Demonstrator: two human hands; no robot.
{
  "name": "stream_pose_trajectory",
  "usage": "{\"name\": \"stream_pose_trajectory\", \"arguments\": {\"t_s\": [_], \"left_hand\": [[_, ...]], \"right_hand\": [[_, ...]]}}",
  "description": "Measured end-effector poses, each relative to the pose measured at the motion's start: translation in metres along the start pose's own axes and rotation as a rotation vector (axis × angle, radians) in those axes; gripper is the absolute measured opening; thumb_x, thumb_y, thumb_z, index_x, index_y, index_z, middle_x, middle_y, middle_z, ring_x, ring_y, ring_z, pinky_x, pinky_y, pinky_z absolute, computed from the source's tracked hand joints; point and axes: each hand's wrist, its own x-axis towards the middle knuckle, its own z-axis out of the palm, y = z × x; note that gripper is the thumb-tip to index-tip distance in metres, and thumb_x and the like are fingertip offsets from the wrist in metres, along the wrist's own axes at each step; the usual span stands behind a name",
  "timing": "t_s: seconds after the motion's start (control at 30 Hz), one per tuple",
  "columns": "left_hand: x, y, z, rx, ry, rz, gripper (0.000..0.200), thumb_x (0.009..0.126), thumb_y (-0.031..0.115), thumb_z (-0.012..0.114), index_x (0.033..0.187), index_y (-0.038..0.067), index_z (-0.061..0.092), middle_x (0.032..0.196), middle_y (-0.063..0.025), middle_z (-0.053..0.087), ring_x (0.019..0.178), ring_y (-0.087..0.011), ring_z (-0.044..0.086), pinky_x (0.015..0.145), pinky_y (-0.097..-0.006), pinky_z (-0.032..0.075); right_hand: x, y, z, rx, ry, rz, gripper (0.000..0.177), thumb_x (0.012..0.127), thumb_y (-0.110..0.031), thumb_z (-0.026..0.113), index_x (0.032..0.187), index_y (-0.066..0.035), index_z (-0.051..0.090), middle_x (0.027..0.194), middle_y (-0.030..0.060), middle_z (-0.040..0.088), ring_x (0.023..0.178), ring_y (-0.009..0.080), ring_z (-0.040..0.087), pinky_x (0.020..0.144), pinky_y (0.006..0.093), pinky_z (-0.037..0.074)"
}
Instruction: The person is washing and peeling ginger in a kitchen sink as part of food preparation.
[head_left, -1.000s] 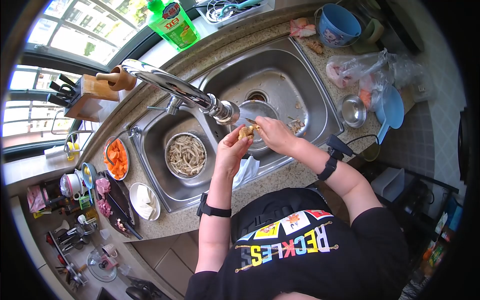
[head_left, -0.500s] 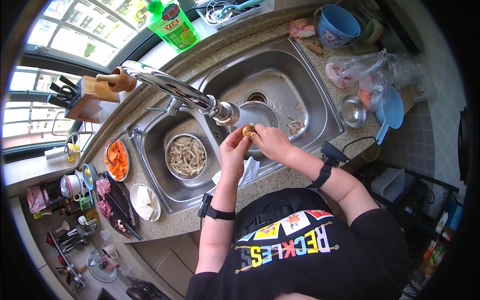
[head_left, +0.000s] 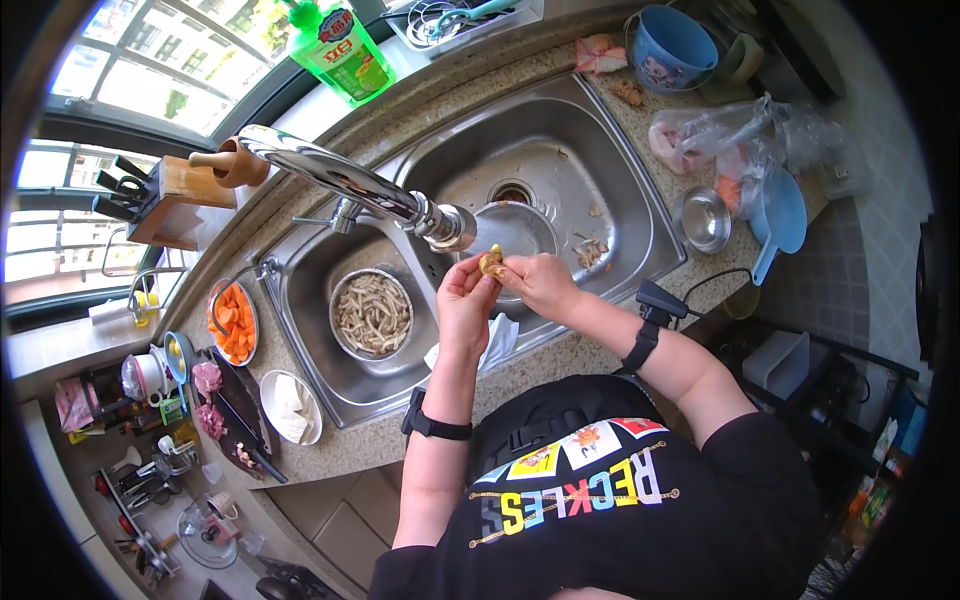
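Observation:
Both hands are closed on a small knobbly yellow-brown piece of ginger, held over the near edge of the right sink basin. My left hand pinches it from the left with fingertips. My right hand grips it from the right, thumb and fingers together. The chrome faucet hangs just above and left of the ginger, with what looks like water coming from its head. Below lies a round metal bowl near the drain, partly hidden by the hands.
A bowl of pale strips stands in the left basin. Left of the sink are orange chunks, a plate of white slices and a dark board with meat and a knife. On the right are a small metal bowl and a blue ladle.
The ginger has turned in the fingers, so more of its yellow side shows. Both hands stay in nearly the same place.

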Motion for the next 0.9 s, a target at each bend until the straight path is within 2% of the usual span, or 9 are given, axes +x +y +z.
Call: {"name": "stream_pose_trajectory", "arguments": {"t_s": [0.07, 0.17, 0.3, 0.5, 0.57, 0.67, 0.8, 0.87, 0.9], "left_hand": [[0.0, 0.0, -0.001, -0.03, -0.009, 0.02, 0.024, 0.085, -0.005, 0.049, 0.109, -0.001, 0.048, 0.11, -0.0123, 0.056, 0.101, -0.0198, 0.056, 0.092, -0.0336, 0.045], [-0.003, 0.005, 0.0, -0.044, -0.012, 0.03, 0.024, 0.085, -0.006, 0.049, 0.109, -0.001, 0.048, 0.109, -0.0118, 0.056, 0.101, -0.0198, 0.056, 0.093, -0.0345, 0.045], [-0.001, 0.004, -0.001, -0.043, -0.003, 0.046, 0.023, 0.084, -0.007, 0.05, 0.106, -0.001, 0.049, 0.108, -0.0119, 0.056, 0.1, -0.0198, 0.056, 0.092, -0.0353, 0.045], [-0.001, -0.001, -0.001, -0.041, 0.028, 0.052, 0.022, 0.083, -0.008, 0.051, 0.103, -0.001, 0.05, 0.107, -0.0118, 0.056, 0.099, -0.0195, 0.056, 0.091, -0.0344, 0.046], [0.0, -0.005, -0.002, -0.013, 0.03, 0.081, 0.022, 0.083, -0.008, 0.051, 0.103, -0.001, 0.05, 0.107, -0.0119, 0.057, 0.099, -0.0195, 0.056, 0.091, -0.0339, 0.046], [0.0, -0.007, 0.001, 0.023, 0.039, 0.121, 0.022, 0.083, -0.007, 0.051, 0.104, -0.001, 0.05, 0.107, -0.0119, 0.057, 0.1, -0.0195, 0.056, 0.091, -0.0334, 0.046], [0.002, -0.006, 0.001, -0.083, 0.041, 0.113, 0.02, 0.084, -0.006, 0.05, 0.104, -0.001, 0.05, 0.107, -0.0116, 0.056, 0.101, -0.0195, 0.055, 0.092, -0.0335, 0.045], [0.002, -0.004, 0.002, -0.119, 0.019, 0.122, 0.021, 0.085, -0.005, 0.05, 0.105, -0.001, 0.05, 0.107, -0.0116, 0.056, 0.101, -0.0195, 0.055, 0.092, -0.0336, 0.044], [0.001, -0.003, 0.003, -0.156, -0.002, 0.128, 0.021, 0.085, -0.004, 0.049, 0.106, -0.001, 0.05, 0.107, -0.0116, 0.056, 0.101, -0.0195, 0.055, 0.093, -0.0337, 0.044]], "right_hand": [[0.002, -0.002, -0.001, -0.128, 0.126, -0.023, 0.035, 0.086, -0.038, 0.05, 0.073, -0.006, 0.053, 0.067, 0.0157, 0.057, 0.064, 0.0362, 0.057, 0.052, 0.043, 0.042], [0.006, -0.003, -0.005, -0.271, 0.148, -0.092, 0.034, 0.085, -0.038, 0.05, 0.072, -0.006, 0.05, 0.064, 0.0155, 0.056, 0.063, 0.0355, 0.057, 0.052, 0.0441, 0.043], [0.006, -0.005, -0.004, -0.323, 0.133, -0.064, 0.032, 0.085, -0.036, 0.05, 0.072, -0.007, 0.05, 0.064, 0.0156, 0.057, 0.063, 0.035, 0.058, 0.052, 0.0449, 0.043], [0.005, -0.004, -0.005, -0.161, 0.03, 0.024, 0.034, 0.086, -0.036, 0.049, 0.071, -0.005, 0.056, 0.063, 0.0157, 0.059, 0.065, 0.0349, 0.059, 0.054, 0.0448, 0.043], [0.006, 0.007, 0.001, 0.161, -0.042, 0.048, 0.035, 0.086, -0.036, 0.049, 0.075, -0.004, 0.06, 0.065, 0.0174, 0.058, 0.064, 0.0344, 0.058, 0.054, 0.0419, 0.042], [0.004, 0.017, 0.013, 0.355, -0.151, 0.058, 0.036, 0.088, -0.036, 0.047, 0.081, -0.004, 0.062, 0.066, 0.0181, 0.058, 0.063, 0.0331, 0.058, 0.054, 0.0389, 0.041], [0.001, 0.01, 0.014, 0.524, 0.021, 0.026, 0.036, 0.089, -0.035, 0.046, 0.084, -0.003, 0.062, 0.066, 0.0184, 0.057, 0.061, 0.0317, 0.057, 0.055, 0.0375, 0.042], [-0.001, 0.001, -0.002, 0.345, 0.025, 0.15, 0.035, 0.09, -0.032, 0.048, 0.084, 0.001, 0.059, 0.061, 0.0099, 0.056, 0.059, 0.0142, 0.054, 0.054, 0.0326, 0.042], [0.0, -0.001, -0.004, 0.344, 0.024, 0.151, 0.035, 0.09, -0.032, 0.048, 0.084, 0.001, 0.059, 0.061, 0.0099, 0.056, 0.059, 0.0142, 0.054, 0.054, 0.0326, 0.042]]}}
